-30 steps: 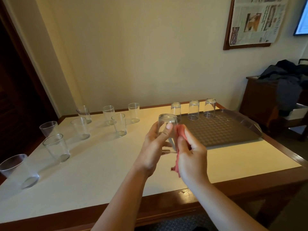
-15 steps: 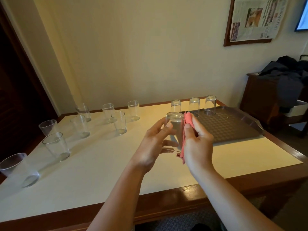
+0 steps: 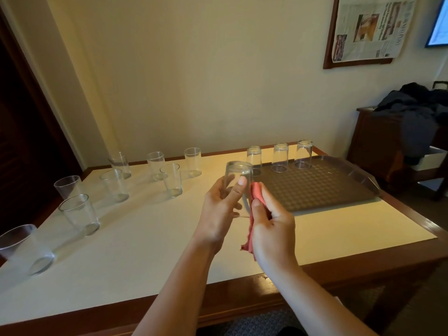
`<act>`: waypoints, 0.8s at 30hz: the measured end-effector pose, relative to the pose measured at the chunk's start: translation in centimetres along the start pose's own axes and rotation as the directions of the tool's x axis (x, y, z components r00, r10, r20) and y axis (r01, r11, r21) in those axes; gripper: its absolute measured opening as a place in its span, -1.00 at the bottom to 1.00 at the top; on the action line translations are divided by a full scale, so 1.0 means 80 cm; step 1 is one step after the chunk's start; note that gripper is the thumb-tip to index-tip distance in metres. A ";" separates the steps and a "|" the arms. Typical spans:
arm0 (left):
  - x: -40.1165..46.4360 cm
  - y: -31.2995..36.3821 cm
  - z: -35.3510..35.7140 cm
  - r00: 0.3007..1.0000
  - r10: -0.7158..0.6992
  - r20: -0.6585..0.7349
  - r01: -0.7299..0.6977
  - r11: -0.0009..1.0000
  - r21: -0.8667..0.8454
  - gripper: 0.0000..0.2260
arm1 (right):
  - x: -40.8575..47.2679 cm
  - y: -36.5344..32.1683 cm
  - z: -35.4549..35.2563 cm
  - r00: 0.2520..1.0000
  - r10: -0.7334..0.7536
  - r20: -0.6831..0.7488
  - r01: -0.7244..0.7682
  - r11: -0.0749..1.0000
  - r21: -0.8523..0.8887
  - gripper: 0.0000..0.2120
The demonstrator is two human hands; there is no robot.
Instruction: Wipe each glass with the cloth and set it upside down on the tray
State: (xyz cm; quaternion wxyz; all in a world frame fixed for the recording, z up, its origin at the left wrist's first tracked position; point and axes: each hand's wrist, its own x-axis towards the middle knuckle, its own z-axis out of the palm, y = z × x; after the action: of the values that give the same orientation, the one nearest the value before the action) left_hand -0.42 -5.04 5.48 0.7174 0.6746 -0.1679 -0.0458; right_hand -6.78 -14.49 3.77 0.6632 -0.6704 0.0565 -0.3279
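My left hand (image 3: 219, 209) grips a clear glass (image 3: 238, 177), held base up above the table's middle. My right hand (image 3: 272, 226) holds a pink cloth (image 3: 254, 207) against the glass's right side; the cloth's end hangs below my palm. A brown tray (image 3: 322, 187) lies at the back right of the table, with three glasses (image 3: 280, 157) upside down in a row along its far edge. Several upright glasses (image 3: 172, 179) stand across the left half of the table.
The white table top (image 3: 145, 238) has a dark wooden border. A dark cabinet (image 3: 378, 144) with clothes piled on it stands to the right. A dark door frame (image 3: 21, 122) is on the left, and a framed newspaper (image 3: 368, 27) hangs on the wall.
My left hand has shifted its hold on the glass. My right hand with the cloth slid down along the glass's side.
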 end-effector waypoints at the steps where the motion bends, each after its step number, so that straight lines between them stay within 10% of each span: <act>1: 0.000 -0.004 -0.001 0.999 -0.022 0.036 0.022 1.000 0.003 -0.54 | 0.004 0.000 -0.002 1.000 0.009 0.001 -0.009 1.000 0.002 -0.64; 5: -0.006 0.001 -0.005 0.969 -0.116 0.219 0.112 0.993 0.029 -0.68 | 0.033 -0.004 -0.014 0.998 0.060 -0.034 -0.059 0.998 0.022 -0.65; 10: -0.002 0.000 -0.004 1.000 0.008 0.024 -0.009 0.998 0.055 -0.47 | 0.004 0.006 -0.001 1.000 0.005 0.027 -0.004 1.000 -0.023 -0.64; 16: -0.008 0.006 -0.013 0.978 -0.077 0.193 0.072 0.997 0.032 -0.70 | 0.034 -0.006 -0.008 0.998 0.053 -0.017 -0.052 0.999 0.010 -0.64; 20: -0.001 0.005 -0.012 1.000 0.011 0.026 -0.012 0.999 0.049 -0.42 | 0.003 0.000 0.004 0.999 0.002 0.032 -0.002 1.000 -0.012 -0.63; 24: -0.006 0.009 -0.011 0.984 -0.098 0.149 0.099 0.995 -0.001 -0.80 | 0.019 0.006 0.002 0.999 0.036 -0.002 -0.036 0.999 -0.009 -0.65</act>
State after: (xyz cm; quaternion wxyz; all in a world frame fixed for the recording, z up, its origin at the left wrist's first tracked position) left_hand -0.69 -3.99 6.10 0.7027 0.6736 -0.1872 -0.1323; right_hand -5.39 -15.18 3.91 0.6658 -0.6720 0.0708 -0.3163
